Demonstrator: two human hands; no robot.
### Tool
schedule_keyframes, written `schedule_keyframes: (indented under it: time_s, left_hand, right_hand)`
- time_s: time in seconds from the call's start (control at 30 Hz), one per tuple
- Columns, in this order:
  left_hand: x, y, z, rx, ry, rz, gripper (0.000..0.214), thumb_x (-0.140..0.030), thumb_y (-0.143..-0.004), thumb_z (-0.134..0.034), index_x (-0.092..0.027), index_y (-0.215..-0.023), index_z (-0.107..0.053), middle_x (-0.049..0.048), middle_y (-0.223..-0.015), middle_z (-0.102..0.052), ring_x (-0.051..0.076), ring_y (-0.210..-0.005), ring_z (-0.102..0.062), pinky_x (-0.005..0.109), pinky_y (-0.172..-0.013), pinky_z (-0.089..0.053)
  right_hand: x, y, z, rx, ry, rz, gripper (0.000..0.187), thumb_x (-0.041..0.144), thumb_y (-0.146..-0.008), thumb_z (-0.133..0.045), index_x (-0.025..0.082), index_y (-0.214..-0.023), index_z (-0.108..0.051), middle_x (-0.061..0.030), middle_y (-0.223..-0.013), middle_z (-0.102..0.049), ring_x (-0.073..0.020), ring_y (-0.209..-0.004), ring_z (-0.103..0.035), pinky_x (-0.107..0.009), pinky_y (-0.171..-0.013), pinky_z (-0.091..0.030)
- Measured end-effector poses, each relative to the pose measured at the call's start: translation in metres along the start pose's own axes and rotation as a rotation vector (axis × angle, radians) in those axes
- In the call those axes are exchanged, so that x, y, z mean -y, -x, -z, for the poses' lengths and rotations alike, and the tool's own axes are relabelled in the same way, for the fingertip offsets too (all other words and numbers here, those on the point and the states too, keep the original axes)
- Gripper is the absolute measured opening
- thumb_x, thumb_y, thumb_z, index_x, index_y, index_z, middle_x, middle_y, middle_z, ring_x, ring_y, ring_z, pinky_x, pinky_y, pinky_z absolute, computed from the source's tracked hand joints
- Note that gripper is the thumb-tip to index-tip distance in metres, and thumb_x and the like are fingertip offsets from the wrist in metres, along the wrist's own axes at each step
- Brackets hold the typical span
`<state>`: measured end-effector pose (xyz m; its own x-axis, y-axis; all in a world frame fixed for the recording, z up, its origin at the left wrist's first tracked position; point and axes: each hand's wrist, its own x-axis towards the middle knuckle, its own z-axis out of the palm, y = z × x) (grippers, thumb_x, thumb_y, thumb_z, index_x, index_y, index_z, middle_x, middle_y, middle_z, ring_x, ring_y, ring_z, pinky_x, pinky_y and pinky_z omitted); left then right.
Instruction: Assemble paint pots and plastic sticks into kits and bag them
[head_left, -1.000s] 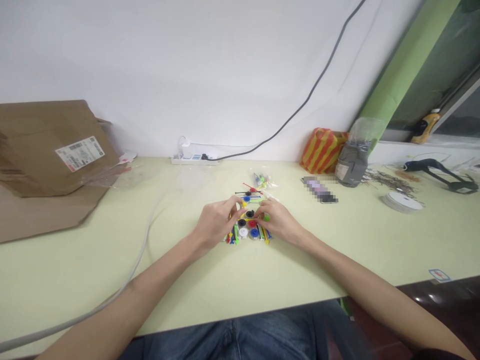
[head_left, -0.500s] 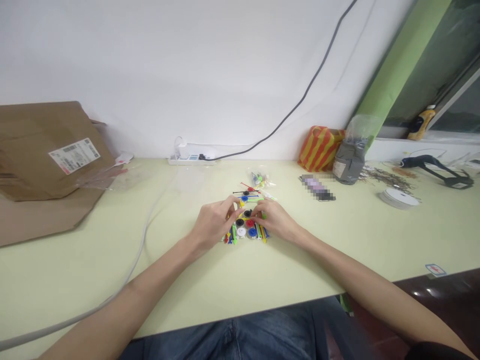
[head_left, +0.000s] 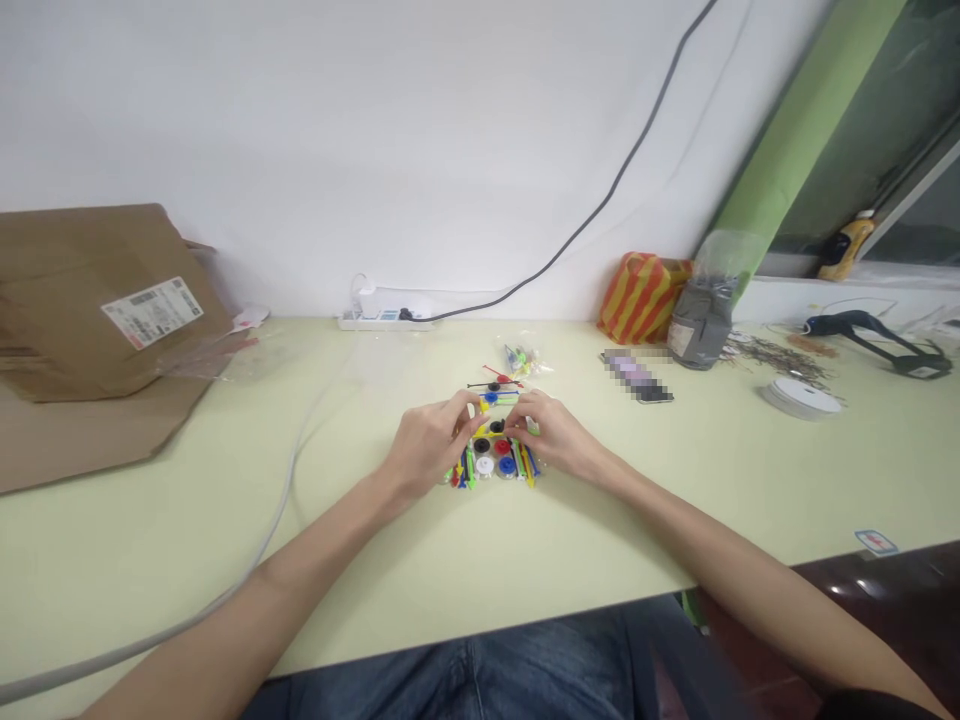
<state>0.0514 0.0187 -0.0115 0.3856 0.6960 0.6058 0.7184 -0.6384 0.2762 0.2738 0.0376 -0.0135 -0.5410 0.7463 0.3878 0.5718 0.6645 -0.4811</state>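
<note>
In the head view my left hand point(head_left: 431, 445) is closed in a pinch, with a small yellow plastic piece point(head_left: 484, 405) at its fingertips. Opposite it, my right hand point(head_left: 551, 430) has its fingers pinched beside a black round piece point(head_left: 497, 427); what lies between those fingertips is too small to make out. Just below are a black disc point(head_left: 481, 446), a red disc point(head_left: 502, 447), a white disc point(head_left: 485, 467) and a blue disc point(head_left: 507, 467). Coloured plastic arrows lie on both sides, a green arrow point(head_left: 470, 470) on the left and a yellow arrow point(head_left: 529, 465) on the right.
Behind my hands lie assembled arrow spinners point(head_left: 495, 386) and a clear bag of small parts point(head_left: 521, 358). A phone point(head_left: 636, 377), striped bag point(head_left: 641, 295) and white reel point(head_left: 802, 396) are rightward. Cardboard point(head_left: 90, 310) and a grey cable point(head_left: 281, 500) are on the left.
My right fingers have shifted slightly, curling a little away from the discs. My left hand keeps its pinch in nearly the same place. The discs and arrows look unmoved.
</note>
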Motion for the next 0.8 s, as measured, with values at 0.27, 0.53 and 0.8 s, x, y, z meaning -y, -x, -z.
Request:
schedule_keyframes:
  time_s: [0.27,0.53,0.8]
  left_hand:
    - [0.004,0.000,-0.001,-0.015,-0.020,0.005,0.020,-0.038,-0.102,-0.044,-0.022,-0.105,-0.055,-0.0040,-0.071,-0.067,0.013,-0.059,-0.062,0.024,-0.059,-0.041]
    - [0.000,0.001,-0.002,-0.025,0.000,-0.021,0.017,-0.034,-0.101,-0.045,-0.021,-0.099,-0.057,-0.0005,-0.075,-0.070,0.014,-0.061,-0.064,0.023,-0.059,-0.042]
    - [-0.007,0.003,-0.004,-0.004,0.140,-0.138,0.012,-0.023,-0.098,-0.048,-0.020,-0.099,-0.059,-0.0021,-0.071,-0.067,0.010,-0.057,-0.058,0.021,-0.058,-0.043]
  right_hand:
    - [-0.010,-0.002,0.015,-0.164,-0.138,-0.047,0.012,0.023,-0.093,-0.057,0.019,-0.082,-0.060,-0.0063,-0.091,-0.062,-0.0213,-0.091,-0.055,-0.035,-0.083,-0.043]
    - [0.001,-0.005,0.007,-0.074,-0.803,-0.290,0.040,0.055,-0.082,-0.072,0.017,-0.082,-0.059,-0.0001,-0.072,-0.060,-0.0137,-0.067,-0.055,-0.028,-0.069,-0.043]
    - [0.001,-0.002,-0.006,-0.042,-1.094,-0.322,0.039,0.050,-0.074,-0.082,0.017,-0.088,-0.065,0.0005,-0.068,-0.061,-0.0118,-0.064,-0.054,-0.026,-0.065,-0.042]
